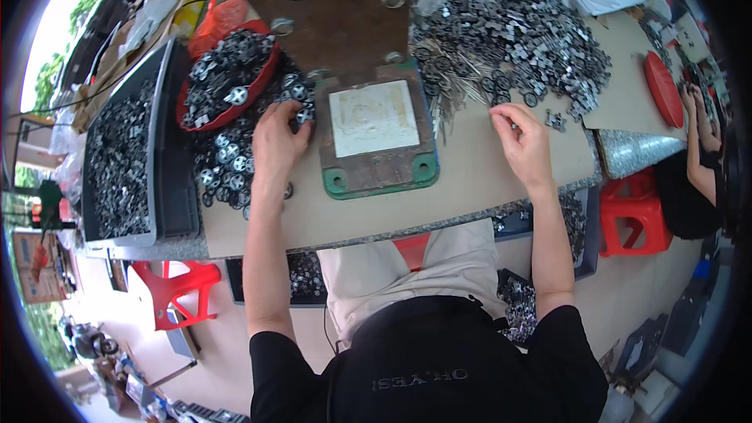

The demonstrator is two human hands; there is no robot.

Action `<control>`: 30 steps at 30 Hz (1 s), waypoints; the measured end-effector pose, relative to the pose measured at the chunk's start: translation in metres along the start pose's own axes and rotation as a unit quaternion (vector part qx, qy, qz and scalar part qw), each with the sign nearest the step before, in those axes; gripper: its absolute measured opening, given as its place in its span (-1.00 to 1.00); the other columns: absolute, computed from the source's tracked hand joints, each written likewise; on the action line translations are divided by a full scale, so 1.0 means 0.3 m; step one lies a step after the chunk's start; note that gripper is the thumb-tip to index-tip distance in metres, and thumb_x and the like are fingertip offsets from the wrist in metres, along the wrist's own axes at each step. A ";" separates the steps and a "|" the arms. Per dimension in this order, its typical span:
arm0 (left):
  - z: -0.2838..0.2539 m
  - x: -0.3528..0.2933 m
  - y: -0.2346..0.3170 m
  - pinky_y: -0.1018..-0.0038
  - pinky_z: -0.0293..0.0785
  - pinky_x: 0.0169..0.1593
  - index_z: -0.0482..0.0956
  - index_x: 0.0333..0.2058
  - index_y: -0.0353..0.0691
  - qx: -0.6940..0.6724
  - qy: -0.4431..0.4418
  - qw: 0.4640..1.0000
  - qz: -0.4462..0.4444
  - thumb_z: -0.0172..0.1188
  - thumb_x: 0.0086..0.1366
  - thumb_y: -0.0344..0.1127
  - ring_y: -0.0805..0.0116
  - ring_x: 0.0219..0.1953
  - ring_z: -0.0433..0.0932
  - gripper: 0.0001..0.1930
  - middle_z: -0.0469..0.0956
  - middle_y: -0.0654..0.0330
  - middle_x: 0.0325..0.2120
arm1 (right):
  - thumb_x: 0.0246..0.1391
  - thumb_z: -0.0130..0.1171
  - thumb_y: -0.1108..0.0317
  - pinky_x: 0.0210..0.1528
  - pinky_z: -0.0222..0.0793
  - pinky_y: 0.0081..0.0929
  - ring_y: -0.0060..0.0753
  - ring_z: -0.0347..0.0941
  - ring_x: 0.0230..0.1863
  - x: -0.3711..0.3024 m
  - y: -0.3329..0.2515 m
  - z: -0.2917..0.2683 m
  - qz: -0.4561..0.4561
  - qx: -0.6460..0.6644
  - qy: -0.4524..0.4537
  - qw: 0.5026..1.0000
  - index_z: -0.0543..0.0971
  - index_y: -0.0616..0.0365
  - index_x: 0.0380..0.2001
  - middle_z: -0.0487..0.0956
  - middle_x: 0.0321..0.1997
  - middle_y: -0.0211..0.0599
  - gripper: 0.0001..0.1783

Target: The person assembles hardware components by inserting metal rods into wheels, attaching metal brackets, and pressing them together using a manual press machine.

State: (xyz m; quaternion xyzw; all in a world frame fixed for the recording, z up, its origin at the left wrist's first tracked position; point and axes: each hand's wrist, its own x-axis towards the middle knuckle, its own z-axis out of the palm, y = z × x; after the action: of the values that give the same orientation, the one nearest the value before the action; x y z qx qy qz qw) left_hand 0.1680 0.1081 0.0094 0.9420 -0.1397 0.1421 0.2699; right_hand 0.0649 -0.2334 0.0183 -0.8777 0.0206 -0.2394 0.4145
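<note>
My left hand [279, 139] is at the right edge of a pile of small black wheels [233, 158] with silvery spoked centres. Its fingers and thumb close around a wheel [303, 115] beside the press plate. Over the board to the right, my right hand [525, 147] has thumb and fingertips pinched together; whatever they hold, if anything, is too small to make out. Between the hands is a press base with green corners [380, 176], bearing a pale square pad [374, 119]. Beyond my right hand lie thin metal pins [458, 82], more black wheels [500, 86] and a heap of silvery metal pieces [548, 43].
A brown press head [329, 23] hangs over the far side of the base. At left stand a red bowl [258, 94] of parts and a grey bin [164, 180]. Red stools [638, 215] flank the table. Another person's arms [695, 129] show at far right.
</note>
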 end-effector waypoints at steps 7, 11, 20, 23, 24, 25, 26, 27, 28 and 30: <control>-0.056 -0.078 0.070 0.61 0.31 -0.42 0.48 -0.01 -0.21 -0.161 0.027 0.979 -0.125 0.13 0.14 -0.42 0.58 -0.48 0.34 -0.61 0.46 0.23 -0.40 | -0.05 0.10 0.50 -0.30 0.37 -0.37 -0.18 0.47 -0.34 0.057 0.000 0.054 -0.038 -0.043 -0.205 0.977 0.55 0.20 -0.37 0.51 -0.31 -0.21 -0.87; -0.096 -0.226 0.122 0.67 0.31 -0.27 0.31 0.08 -0.36 -0.523 -0.063 0.828 -0.192 -0.10 0.37 -0.24 0.55 -0.39 0.41 -0.61 0.47 0.19 -0.35 | -0.08 0.12 0.48 -0.23 0.34 -0.32 -0.15 0.43 -0.25 0.091 0.014 0.067 -0.126 -0.111 -0.284 0.944 0.50 0.21 -0.41 0.43 -0.35 -0.25 -0.90; 0.030 -0.440 0.287 0.51 0.37 -0.22 0.21 0.12 -0.30 -0.809 -0.184 0.508 -0.233 -0.07 0.34 -0.12 0.32 -0.21 0.48 -0.52 0.46 0.09 -0.16 | -0.10 0.15 0.44 -0.27 0.36 -0.29 -0.17 0.41 -0.25 0.124 -0.006 0.037 -0.182 -0.163 -0.330 0.912 0.43 0.18 -0.47 0.40 -0.35 -0.29 -0.89; 0.057 -0.453 0.311 0.50 0.37 -0.22 0.20 0.13 -0.29 -0.814 -0.195 0.493 -0.236 -0.03 0.33 -0.15 0.29 -0.19 0.48 -0.52 0.45 0.07 -0.14 | -0.10 0.14 0.45 -0.27 0.34 -0.33 -0.15 0.41 -0.29 0.147 0.035 0.028 -0.196 -0.152 -0.331 0.910 0.44 0.22 -0.43 0.41 -0.35 -0.25 -0.87; 0.060 -0.461 0.311 0.49 0.37 -0.22 0.19 0.14 -0.29 -0.813 -0.203 0.492 -0.237 -0.02 0.33 -0.16 0.28 -0.18 0.48 -0.51 0.45 0.06 -0.12 | -0.10 0.14 0.44 -0.26 0.34 -0.33 -0.15 0.41 -0.29 0.146 0.043 0.030 -0.194 -0.162 -0.347 0.903 0.45 0.22 -0.44 0.41 -0.35 -0.24 -0.87; 0.064 -0.465 0.314 0.49 0.37 -0.22 0.19 0.14 -0.29 -0.814 -0.205 0.489 -0.237 -0.02 0.33 -0.16 0.28 -0.18 0.48 -0.51 0.45 0.06 -0.12 | -0.11 0.14 0.44 -0.26 0.34 -0.33 -0.14 0.42 -0.30 0.146 0.046 0.027 -0.191 -0.172 -0.362 0.896 0.45 0.22 -0.44 0.42 -0.36 -0.24 -0.87; 0.068 -0.468 0.317 0.49 0.38 -0.19 0.19 0.14 -0.29 -0.813 -0.213 0.490 -0.231 -0.03 0.33 -0.16 0.30 -0.16 0.48 -0.51 0.45 0.05 -0.10 | -0.11 0.14 0.44 -0.26 0.34 -0.33 -0.14 0.42 -0.30 0.142 0.043 0.018 -0.188 -0.174 -0.361 0.897 0.45 0.22 -0.44 0.42 -0.36 -0.24 -0.87; 0.072 -0.471 0.319 0.50 0.38 -0.16 0.20 0.14 -0.30 -0.813 -0.219 0.491 -0.225 -0.03 0.33 -0.16 0.32 -0.14 0.48 -0.51 0.45 0.05 -0.08 | -0.11 0.14 0.44 -0.26 0.33 -0.32 -0.13 0.41 -0.30 0.137 0.035 0.009 -0.167 -0.170 -0.375 0.896 0.45 0.22 -0.44 0.42 -0.37 -0.24 -0.87; 0.075 -0.473 0.323 0.50 0.38 -0.16 0.20 0.14 -0.30 -0.813 -0.221 0.489 -0.225 -0.03 0.33 -0.16 0.32 -0.14 0.48 -0.51 0.45 0.05 -0.08 | -0.11 0.15 0.44 -0.27 0.33 -0.32 -0.13 0.41 -0.30 0.135 0.028 0.003 -0.145 -0.164 -0.389 0.895 0.46 0.22 -0.44 0.42 -0.38 -0.23 -0.87; 0.081 -0.475 0.337 0.49 0.38 -0.21 0.17 0.15 -0.30 -0.796 -0.216 0.509 -0.246 -0.02 0.33 -0.20 0.30 -0.19 0.49 -0.51 0.46 0.05 -0.11 | -0.10 0.14 0.44 -0.26 0.33 -0.30 -0.12 0.41 -0.30 0.137 0.010 -0.003 -0.143 -0.161 -0.374 0.902 0.46 0.22 -0.45 0.41 -0.38 -0.23 -0.88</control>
State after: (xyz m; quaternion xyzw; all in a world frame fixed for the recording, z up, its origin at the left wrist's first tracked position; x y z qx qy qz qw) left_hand 0.0069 0.0389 -0.0117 0.3297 -0.0108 -0.3088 0.8921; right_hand 0.1013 -0.2458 0.0331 -0.9509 -0.2235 0.0566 0.2065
